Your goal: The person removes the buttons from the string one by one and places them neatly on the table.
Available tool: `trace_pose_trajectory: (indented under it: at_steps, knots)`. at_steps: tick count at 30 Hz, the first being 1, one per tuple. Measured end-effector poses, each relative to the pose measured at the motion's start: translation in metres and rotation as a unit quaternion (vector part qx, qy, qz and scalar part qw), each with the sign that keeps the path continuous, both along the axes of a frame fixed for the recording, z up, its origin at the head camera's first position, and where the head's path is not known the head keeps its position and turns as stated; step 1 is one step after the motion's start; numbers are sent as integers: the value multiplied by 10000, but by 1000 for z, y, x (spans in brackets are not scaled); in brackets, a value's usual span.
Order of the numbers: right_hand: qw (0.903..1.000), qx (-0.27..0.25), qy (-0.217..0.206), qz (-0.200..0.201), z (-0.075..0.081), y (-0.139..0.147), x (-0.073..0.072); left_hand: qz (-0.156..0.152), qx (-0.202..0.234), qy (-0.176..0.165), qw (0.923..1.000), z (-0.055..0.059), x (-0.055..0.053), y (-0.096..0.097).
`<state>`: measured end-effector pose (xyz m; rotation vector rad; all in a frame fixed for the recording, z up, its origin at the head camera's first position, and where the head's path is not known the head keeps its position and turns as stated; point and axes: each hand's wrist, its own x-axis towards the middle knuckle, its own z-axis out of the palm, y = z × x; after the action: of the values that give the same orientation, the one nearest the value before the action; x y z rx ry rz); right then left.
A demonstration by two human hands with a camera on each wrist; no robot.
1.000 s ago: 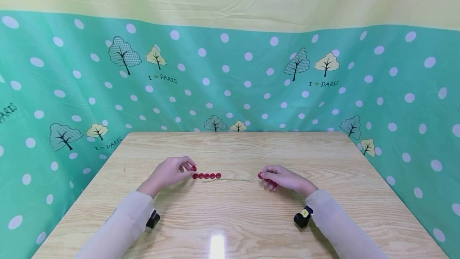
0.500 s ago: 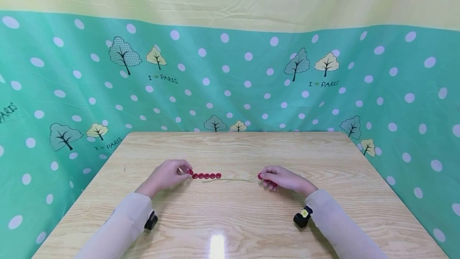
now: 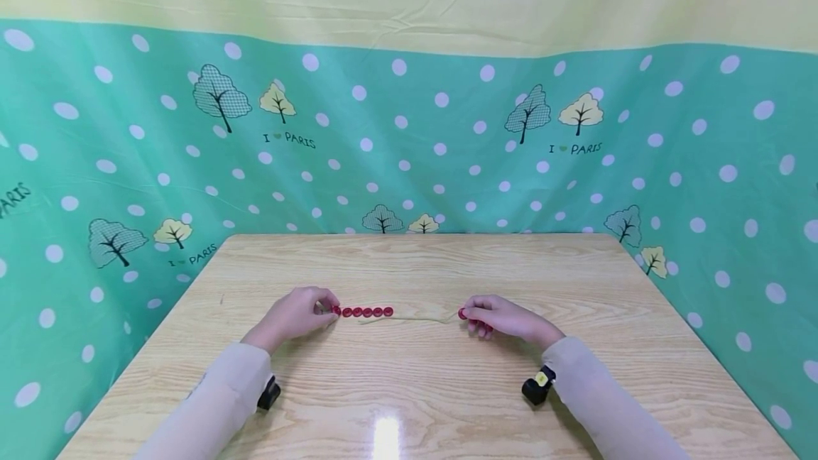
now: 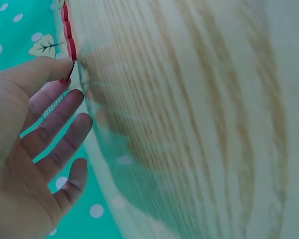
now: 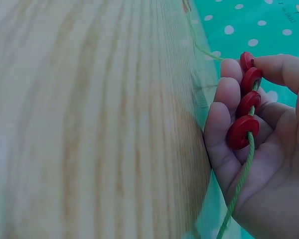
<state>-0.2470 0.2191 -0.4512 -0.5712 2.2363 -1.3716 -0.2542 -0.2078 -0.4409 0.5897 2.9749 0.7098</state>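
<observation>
At the left end of a row of red buttons (image 3: 367,312) on the table, my left hand (image 3: 295,316) pinches a red button (image 3: 336,311) between thumb and index finger. In the left wrist view the other fingers of that hand (image 4: 42,134) are spread, and the pinched button is mostly hidden. My right hand (image 3: 501,318) holds several red buttons (image 5: 243,132) threaded on a green string (image 5: 243,179), the top one between thumb and index finger. From there the thin string (image 3: 418,319) runs left along the table to the row.
The wooden table (image 3: 409,389) reaches back to a green dotted curtain (image 3: 422,140), which hangs behind and at both sides. A black wrist camera (image 3: 269,393) sits under the left sleeve, and another black wrist camera (image 3: 538,386) under the right.
My left hand has lowered its red button and moved it slightly left, from above the row to its left end, level with the others. The right hand has stayed nearly still.
</observation>
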Motion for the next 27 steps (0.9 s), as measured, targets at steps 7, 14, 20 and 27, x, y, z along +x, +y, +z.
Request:
trace_pose_trajectory:
  at_steps: [7, 14, 20, 27]
  knots:
    - [10000, -34, -22, 3, -1, 0, 0, 13, -89, 46, 9999, -2, -1, 1]
    - [10000, -45, -24, 34, -1, 0, 0, 29, -184, 111, 9998, -2, 0, 2]
    - [10000, -61, -20, 46, -2, 0, -1, 14, -215, 135, 9997, 0, 1, 2]
    - [10000, -29, -15, 26, -2, 0, -1, 61, -263, 114, 9996, 0, 2, 3]
